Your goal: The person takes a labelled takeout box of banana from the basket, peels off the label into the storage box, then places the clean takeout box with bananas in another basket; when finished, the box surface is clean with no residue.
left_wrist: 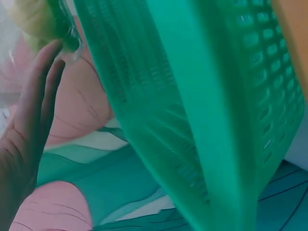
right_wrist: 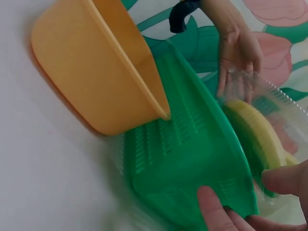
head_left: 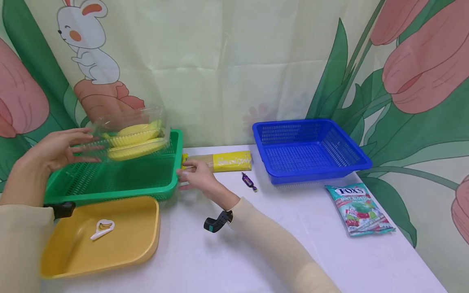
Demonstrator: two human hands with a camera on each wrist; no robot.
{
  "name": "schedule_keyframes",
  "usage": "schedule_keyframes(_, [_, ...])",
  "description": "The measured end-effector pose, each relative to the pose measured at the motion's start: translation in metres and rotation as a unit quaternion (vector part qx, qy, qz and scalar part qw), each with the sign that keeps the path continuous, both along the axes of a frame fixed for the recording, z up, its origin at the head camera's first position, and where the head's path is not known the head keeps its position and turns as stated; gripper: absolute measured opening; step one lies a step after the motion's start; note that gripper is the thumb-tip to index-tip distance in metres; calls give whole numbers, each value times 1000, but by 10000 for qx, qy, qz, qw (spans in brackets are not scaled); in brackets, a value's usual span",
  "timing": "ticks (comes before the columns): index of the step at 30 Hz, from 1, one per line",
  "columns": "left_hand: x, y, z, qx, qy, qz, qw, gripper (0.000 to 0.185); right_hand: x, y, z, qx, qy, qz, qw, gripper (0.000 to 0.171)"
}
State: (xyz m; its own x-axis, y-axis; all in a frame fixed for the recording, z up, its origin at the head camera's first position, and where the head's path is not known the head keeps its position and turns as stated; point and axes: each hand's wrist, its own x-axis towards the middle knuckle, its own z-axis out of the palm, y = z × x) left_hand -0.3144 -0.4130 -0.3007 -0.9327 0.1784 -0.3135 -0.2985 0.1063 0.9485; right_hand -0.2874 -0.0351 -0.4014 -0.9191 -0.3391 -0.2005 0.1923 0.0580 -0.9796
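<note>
A clear plastic box of bananas (head_left: pixel 137 140) is tilted over the back of the green basket (head_left: pixel 176 162). My left hand (head_left: pixel 60 148) is at the box's left end with its fingers straight; whether they bear its weight I cannot tell. My right hand (head_left: pixel 199 177) is beside the basket's right rim, fingers loosely bent and holding nothing. In the right wrist view its thumb (right_wrist: pixel 284 179) lies in front of the box, and a finger (right_wrist: pixel 211 207) is close to the basket wall. Contact there is unclear.
A yellow tub (head_left: pixel 121 244) with a banana-picture tag (head_left: pixel 102 228) stands before the basket. Behind my right hand lies a yellow packet (head_left: pixel 232 161), near a purple wrapped candy (head_left: pixel 249 182). Farther right are a blue basket (head_left: pixel 311 175) and a Fox's candy bag (head_left: pixel 360 209).
</note>
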Motion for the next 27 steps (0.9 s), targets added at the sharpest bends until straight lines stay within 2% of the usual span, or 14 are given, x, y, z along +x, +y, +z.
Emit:
schedule_keyframes(3, [-8,-7,-4,82,-169,26,9998,82,1,-5,-2,-39,34,-46,10000,49])
schedule_keyframes(8, [-18,-17,-12,-24,-345,-151,9993,82,3,-8,-3,-5,97,-117,9999,47])
schedule_keyframes(11, [-22,-23,-18,215,-492,-174,9984,64,4,-8,-3,-10,75,-126,9999,48])
schedule_keyframes(14, [-24,-28,-23,566,-718,-172,9957,33,4,-9,-3,-25,27,-121,9999,48])
schedule_keyframes(16, [-26,-29,-25,686,-872,-207,9936,25,4,-9,-3,-72,4,-129,9999,48])
schedule_keyframes(22, [-32,-29,-27,442,-1117,-353,9921,25,3,-10,-4,-104,-3,-184,9998,46])
schedule_keyframes(27, [-36,-27,-29,566,-1307,-313,9893,29,3,-10,-6,-89,-11,-158,9998,45])
